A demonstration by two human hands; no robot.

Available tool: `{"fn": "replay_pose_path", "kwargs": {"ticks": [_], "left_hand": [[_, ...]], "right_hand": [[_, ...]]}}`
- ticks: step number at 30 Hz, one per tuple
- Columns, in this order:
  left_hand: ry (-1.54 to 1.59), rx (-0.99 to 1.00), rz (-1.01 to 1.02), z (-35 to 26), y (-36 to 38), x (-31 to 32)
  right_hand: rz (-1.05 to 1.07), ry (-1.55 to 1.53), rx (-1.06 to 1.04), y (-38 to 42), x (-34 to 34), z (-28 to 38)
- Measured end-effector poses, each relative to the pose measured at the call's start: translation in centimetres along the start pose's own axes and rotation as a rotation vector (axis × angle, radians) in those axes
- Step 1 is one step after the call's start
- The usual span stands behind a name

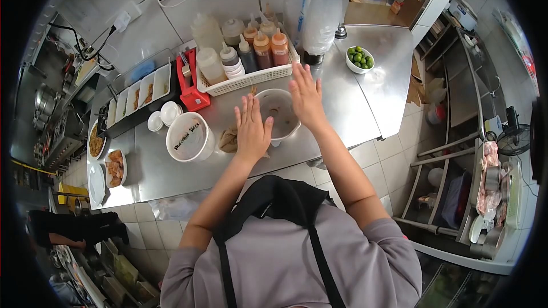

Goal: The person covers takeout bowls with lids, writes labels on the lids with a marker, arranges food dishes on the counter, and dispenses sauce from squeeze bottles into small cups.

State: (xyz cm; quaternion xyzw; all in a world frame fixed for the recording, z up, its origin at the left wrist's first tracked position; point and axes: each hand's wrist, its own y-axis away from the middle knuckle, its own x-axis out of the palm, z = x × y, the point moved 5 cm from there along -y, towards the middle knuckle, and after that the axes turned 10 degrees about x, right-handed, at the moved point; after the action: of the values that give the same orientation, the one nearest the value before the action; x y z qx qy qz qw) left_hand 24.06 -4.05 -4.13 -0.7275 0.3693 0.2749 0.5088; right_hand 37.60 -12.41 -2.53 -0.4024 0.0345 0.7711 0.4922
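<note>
A round, pale container (pixel 287 128) stands near the table's front edge, with a greyish interior. My left hand (pixel 253 131) is held flat at its left side, fingers stretched out and overlapping the rim in this view. On the opposite side, my right hand (pixel 308 100) is raised with straight fingers, palm turned inward. Neither hand holds anything. Just left of my left hand lies a crumpled brown cloth (pixel 228 140). Beside that is a white tub (pixel 190 137) with dark handwriting.
A white basket (pixel 245 81) of sauce bottles stands behind, next to a red device (pixel 192 82). To the left are a black holder with food trays (pixel 145 92), small white lids (pixel 170 112) and a bowl of orange-pink pieces (pixel 115 168). Limes fill a white bowl (pixel 359 70) at right.
</note>
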Motion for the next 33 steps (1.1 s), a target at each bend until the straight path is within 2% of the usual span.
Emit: {"fn": "replay_pose_path", "kwargs": {"ticks": [2, 7, 10, 11, 13, 15, 17, 20, 21, 24, 25, 28, 29, 32, 33], "left_hand": [[0.057, 0.021, -0.038, 0.2, 0.2, 0.8], [0.24, 0.099, -0.116, -0.2, -0.2, 0.6], [-0.216, -0.014, 0.007, 0.1, 0.6, -4.8], [-0.299, -0.088, -0.014, 1.4, 0.9, -6.7], [-0.483, -0.147, 0.004, 5.3, 2.4, -8.4], [-0.577, -0.19, 0.02, 8.0, 4.3, -8.7], [-0.585, -0.206, 0.027, 10.1, 5.3, -8.9], [-0.587, -0.244, 0.029, 11.0, 6.7, -10.6], [-0.571, -0.233, 0.022, 11.4, 7.2, -11.3], [-0.513, -0.202, 0.01, 12.7, 9.2, -13.4], [-0.493, -0.186, 0.01, 13.0, 9.7, -14.2], [-0.391, -0.184, -0.048, 13.2, 10.5, -15.7], [-0.351, -0.185, -0.078, 13.3, 10.2, -16.2], [-0.093, -0.243, -0.228, 14.2, 9.1, -17.2], [0.059, -0.317, -0.286, 15.2, 8.9, -17.1]], "right_hand": [[0.038, 0.264, -0.142, 1.5, 2.1, 0.8], [-0.047, 0.417, -0.057, 0.3, 2.0, -1.2], [-0.094, 0.313, -0.068, -1.4, 0.8, 3.0], [-0.084, 0.077, -0.133, -2.2, 1.2, 5.2], [0.048, -0.138, -0.183, -3.7, 4.1, 10.3], [0.368, -0.14, -0.054, -5.3, 9.7, 14.1], [0.421, 0.006, -0.149, -7.4, 16.9, 15.7], [0.435, 0.154, -0.075, -9.3, 22.3, 16.6], [0.341, 0.154, -0.092, -10.2, 24.3, 16.1], [0.681, 0.155, 0.036, -11.1, 26.0, 16.7], [0.622, 0.171, 0.005, -11.2, 25.8, 17.2], [0.738, -0.018, 0.21, -10.8, 26.0, 16.9], [0.662, -0.048, 0.238, -10.8, 25.9, 17.0], [0.741, -0.623, 0.509, -9.9, 23.1, 18.2], [0.744, -0.563, 0.456, -8.5, 20.5, 19.3]]}}
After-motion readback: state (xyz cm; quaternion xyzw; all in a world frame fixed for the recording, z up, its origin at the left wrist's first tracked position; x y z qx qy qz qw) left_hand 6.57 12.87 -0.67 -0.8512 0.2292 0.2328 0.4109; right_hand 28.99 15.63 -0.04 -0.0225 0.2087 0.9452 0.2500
